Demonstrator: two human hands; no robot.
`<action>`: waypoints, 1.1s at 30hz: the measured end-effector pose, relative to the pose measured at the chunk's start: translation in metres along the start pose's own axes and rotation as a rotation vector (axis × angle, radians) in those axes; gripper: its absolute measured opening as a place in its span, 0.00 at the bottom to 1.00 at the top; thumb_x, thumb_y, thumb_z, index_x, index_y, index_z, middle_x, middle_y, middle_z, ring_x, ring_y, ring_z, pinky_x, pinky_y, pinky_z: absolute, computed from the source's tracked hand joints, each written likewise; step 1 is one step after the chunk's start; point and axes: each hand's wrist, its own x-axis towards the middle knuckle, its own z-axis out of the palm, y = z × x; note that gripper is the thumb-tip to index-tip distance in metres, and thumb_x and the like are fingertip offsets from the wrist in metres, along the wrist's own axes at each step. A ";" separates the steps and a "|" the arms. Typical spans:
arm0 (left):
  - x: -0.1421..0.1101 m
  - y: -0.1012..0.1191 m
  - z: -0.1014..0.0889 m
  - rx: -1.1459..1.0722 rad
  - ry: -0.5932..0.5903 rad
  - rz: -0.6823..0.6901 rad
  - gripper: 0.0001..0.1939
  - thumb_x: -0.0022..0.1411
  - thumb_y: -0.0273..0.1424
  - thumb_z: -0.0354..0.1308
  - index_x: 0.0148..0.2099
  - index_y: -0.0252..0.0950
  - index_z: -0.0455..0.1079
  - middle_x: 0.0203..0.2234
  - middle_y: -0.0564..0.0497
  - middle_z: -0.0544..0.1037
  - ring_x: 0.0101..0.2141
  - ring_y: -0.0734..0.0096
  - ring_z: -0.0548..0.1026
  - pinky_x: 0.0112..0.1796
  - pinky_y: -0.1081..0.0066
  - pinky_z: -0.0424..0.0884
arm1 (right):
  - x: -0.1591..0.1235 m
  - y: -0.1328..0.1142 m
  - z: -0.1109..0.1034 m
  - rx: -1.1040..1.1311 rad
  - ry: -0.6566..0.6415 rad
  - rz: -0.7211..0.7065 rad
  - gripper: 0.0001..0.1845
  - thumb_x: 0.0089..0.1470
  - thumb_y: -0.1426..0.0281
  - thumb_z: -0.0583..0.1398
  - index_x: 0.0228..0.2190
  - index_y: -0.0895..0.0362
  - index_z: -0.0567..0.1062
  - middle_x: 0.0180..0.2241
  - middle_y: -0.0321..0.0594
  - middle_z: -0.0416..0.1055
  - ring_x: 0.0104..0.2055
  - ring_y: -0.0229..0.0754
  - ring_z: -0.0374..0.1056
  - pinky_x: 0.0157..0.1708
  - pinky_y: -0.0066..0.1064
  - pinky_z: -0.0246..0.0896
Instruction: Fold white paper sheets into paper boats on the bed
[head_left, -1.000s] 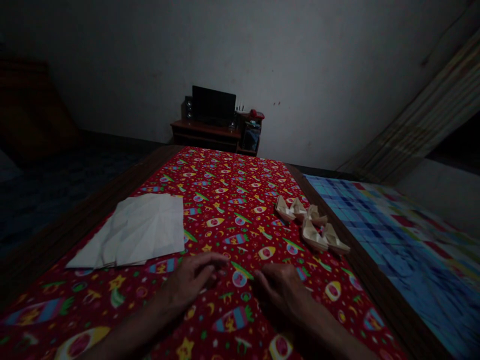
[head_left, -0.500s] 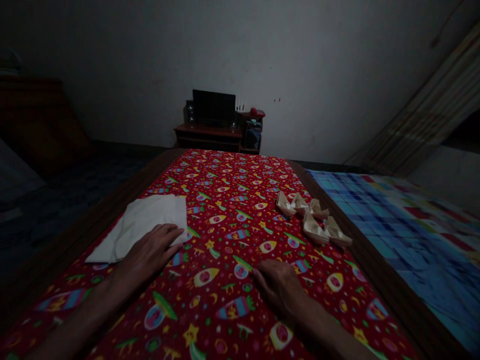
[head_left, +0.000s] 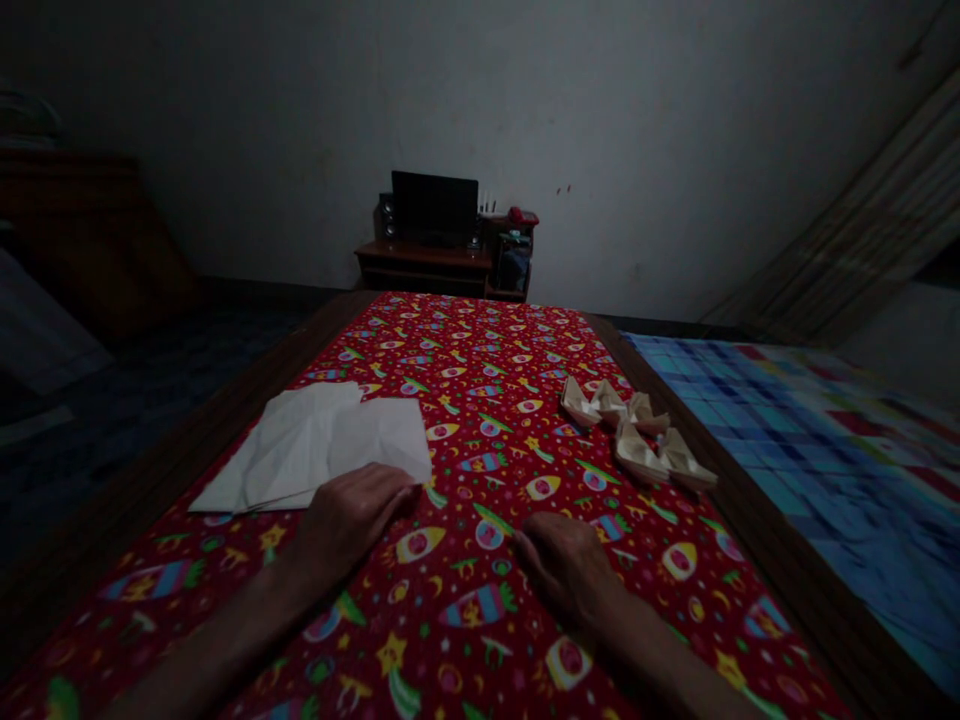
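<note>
My left hand (head_left: 358,515) is closed on the near right corner of a white sheet of paper (head_left: 381,435). That sheet lies partly over a stack of creased white paper (head_left: 281,450) on the left of the table. To the right, my right hand (head_left: 566,560) rests on the red patterned tablecloth (head_left: 480,555), its fingers curled in and no object showing in them. Beyond it, near the table's right edge, several folded paper boats (head_left: 637,455) stand in two short rows.
A brown border (head_left: 277,355) runs along the table's left side. Past the far end are a monitor (head_left: 435,205) and a red telephone (head_left: 521,216) on a wooden desk (head_left: 420,258). A blue checked bed cover (head_left: 735,420) lies on the right.
My left hand has moved right, its fingers now closed, sliding the top sheet partly off the stack. My right hand stays almost where it was. The view has shifted slightly.
</note>
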 end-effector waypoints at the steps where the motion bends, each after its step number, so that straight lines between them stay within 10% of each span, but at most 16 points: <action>1: 0.001 0.013 0.004 0.020 -0.002 0.058 0.14 0.68 0.33 0.44 0.39 0.36 0.70 0.32 0.50 0.77 0.33 0.68 0.74 0.34 0.71 0.67 | -0.001 0.000 0.001 0.008 0.041 -0.025 0.11 0.61 0.67 0.51 0.34 0.58 0.71 0.29 0.41 0.71 0.29 0.38 0.67 0.28 0.28 0.59; 5: 0.007 0.061 0.022 -0.003 -0.027 0.236 0.11 0.67 0.31 0.46 0.36 0.35 0.68 0.28 0.50 0.75 0.30 0.70 0.73 0.30 0.72 0.66 | -0.003 0.000 0.004 -0.075 0.146 -0.222 0.26 0.57 0.63 0.56 0.55 0.57 0.61 0.54 0.54 0.62 0.54 0.50 0.61 0.47 0.41 0.62; 9: 0.010 0.084 0.033 -0.101 -0.074 0.309 0.10 0.67 0.28 0.46 0.35 0.35 0.67 0.27 0.51 0.74 0.29 0.70 0.73 0.29 0.72 0.69 | -0.002 0.002 0.008 -0.046 0.093 -0.396 0.15 0.59 0.69 0.53 0.48 0.55 0.68 0.51 0.49 0.67 0.53 0.46 0.63 0.46 0.40 0.63; 15: -0.007 0.065 0.026 -0.181 -0.218 0.231 0.25 0.62 0.26 0.51 0.61 0.38 0.54 0.56 0.44 0.66 0.55 0.63 0.64 0.53 0.62 0.66 | -0.004 0.011 0.005 0.106 0.204 -0.416 0.14 0.58 0.78 0.49 0.42 0.57 0.70 0.42 0.44 0.75 0.44 0.40 0.70 0.42 0.35 0.64; 19: -0.021 0.036 0.030 -0.231 -0.257 0.227 0.31 0.59 0.19 0.48 0.64 0.40 0.52 0.61 0.46 0.60 0.60 0.64 0.57 0.57 0.60 0.61 | -0.008 0.011 -0.002 0.212 0.047 -0.370 0.13 0.57 0.76 0.52 0.44 0.57 0.69 0.44 0.46 0.73 0.49 0.41 0.67 0.48 0.36 0.62; 24: -0.017 0.027 0.035 -0.422 -0.119 0.216 0.17 0.61 0.22 0.49 0.50 0.40 0.70 0.48 0.47 0.75 0.51 0.67 0.71 0.50 0.66 0.69 | -0.010 0.009 -0.006 0.299 -0.023 -0.310 0.16 0.57 0.76 0.52 0.47 0.57 0.67 0.46 0.47 0.71 0.49 0.41 0.67 0.49 0.36 0.62; 33: -0.013 0.051 0.029 -0.495 -0.107 -0.229 0.12 0.63 0.32 0.51 0.34 0.37 0.76 0.26 0.53 0.80 0.27 0.72 0.77 0.29 0.76 0.69 | -0.018 0.013 -0.006 0.290 0.054 -0.106 0.10 0.57 0.74 0.52 0.39 0.56 0.72 0.34 0.41 0.75 0.36 0.39 0.71 0.35 0.29 0.64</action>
